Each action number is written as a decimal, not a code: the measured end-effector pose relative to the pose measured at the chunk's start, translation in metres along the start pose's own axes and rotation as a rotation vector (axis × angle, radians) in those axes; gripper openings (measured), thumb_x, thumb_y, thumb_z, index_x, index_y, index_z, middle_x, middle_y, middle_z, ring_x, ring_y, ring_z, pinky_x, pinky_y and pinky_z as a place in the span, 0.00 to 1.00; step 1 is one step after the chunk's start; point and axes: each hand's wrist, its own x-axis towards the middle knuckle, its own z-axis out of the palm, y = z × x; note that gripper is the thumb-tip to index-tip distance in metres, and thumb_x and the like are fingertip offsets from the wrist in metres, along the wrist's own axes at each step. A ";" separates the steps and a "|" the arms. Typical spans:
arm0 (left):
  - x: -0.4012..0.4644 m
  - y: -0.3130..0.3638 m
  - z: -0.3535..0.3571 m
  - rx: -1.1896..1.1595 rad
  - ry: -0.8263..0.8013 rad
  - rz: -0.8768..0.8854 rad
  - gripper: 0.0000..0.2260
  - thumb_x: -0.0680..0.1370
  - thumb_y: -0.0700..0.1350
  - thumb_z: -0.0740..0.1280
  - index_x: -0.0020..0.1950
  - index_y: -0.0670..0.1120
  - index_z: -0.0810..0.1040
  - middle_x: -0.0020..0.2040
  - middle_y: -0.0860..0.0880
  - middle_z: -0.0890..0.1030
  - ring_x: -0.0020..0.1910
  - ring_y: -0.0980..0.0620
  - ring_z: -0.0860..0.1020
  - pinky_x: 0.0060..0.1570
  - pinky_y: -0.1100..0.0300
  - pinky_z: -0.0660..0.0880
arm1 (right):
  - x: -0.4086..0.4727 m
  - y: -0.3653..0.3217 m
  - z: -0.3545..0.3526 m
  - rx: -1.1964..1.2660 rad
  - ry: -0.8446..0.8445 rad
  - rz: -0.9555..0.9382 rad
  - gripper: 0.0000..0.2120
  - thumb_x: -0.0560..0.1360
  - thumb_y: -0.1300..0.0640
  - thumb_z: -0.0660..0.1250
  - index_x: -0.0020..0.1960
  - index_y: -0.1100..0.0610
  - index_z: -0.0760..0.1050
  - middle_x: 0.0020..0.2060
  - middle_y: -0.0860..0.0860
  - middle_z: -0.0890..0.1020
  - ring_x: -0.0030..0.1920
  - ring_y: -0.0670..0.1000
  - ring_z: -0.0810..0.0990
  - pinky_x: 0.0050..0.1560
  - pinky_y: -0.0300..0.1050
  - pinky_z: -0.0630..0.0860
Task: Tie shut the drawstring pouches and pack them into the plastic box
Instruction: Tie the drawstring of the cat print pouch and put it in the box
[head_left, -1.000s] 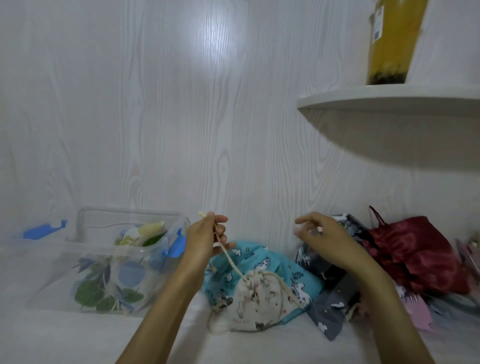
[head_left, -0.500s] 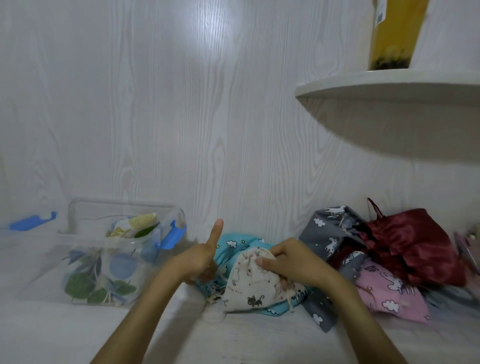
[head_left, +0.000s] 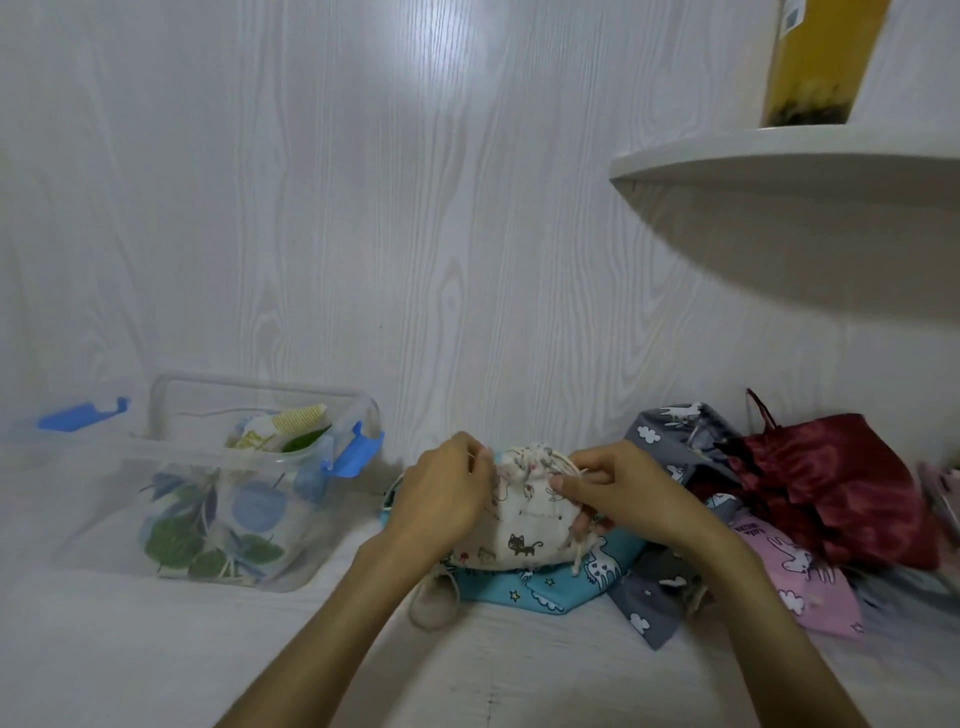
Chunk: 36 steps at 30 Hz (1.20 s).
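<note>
With some pouches already in the box (head_left: 306, 551), both the left hand (head_left: 441, 499) and right hand (head_left: 618, 493) pinch the cream pouch (head_left: 524, 525) at its gathered neck, mid-tie atop the unpacked pile (head_left: 769, 519) beside it.

No legible text on any pouch or label.
</note>
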 end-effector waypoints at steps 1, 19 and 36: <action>0.001 -0.002 0.001 -0.035 -0.007 -0.006 0.13 0.81 0.50 0.55 0.51 0.47 0.78 0.49 0.47 0.83 0.47 0.48 0.81 0.51 0.50 0.77 | -0.001 0.000 0.000 -0.008 -0.003 0.002 0.12 0.77 0.55 0.66 0.49 0.65 0.80 0.39 0.60 0.85 0.34 0.50 0.83 0.34 0.38 0.78; 0.000 -0.012 -0.007 -0.687 -0.329 -0.396 0.10 0.74 0.50 0.70 0.50 0.45 0.84 0.45 0.47 0.85 0.40 0.57 0.79 0.38 0.66 0.74 | -0.009 -0.018 0.009 -0.085 0.014 -0.062 0.11 0.69 0.51 0.74 0.45 0.57 0.77 0.31 0.49 0.85 0.35 0.49 0.85 0.39 0.46 0.81; 0.004 -0.020 -0.002 -0.737 -0.201 -0.243 0.08 0.76 0.43 0.69 0.54 0.45 0.83 0.52 0.47 0.84 0.46 0.59 0.80 0.45 0.70 0.77 | -0.011 -0.016 0.006 -0.233 -0.302 0.035 0.16 0.78 0.52 0.63 0.52 0.64 0.81 0.45 0.56 0.86 0.46 0.55 0.84 0.44 0.39 0.81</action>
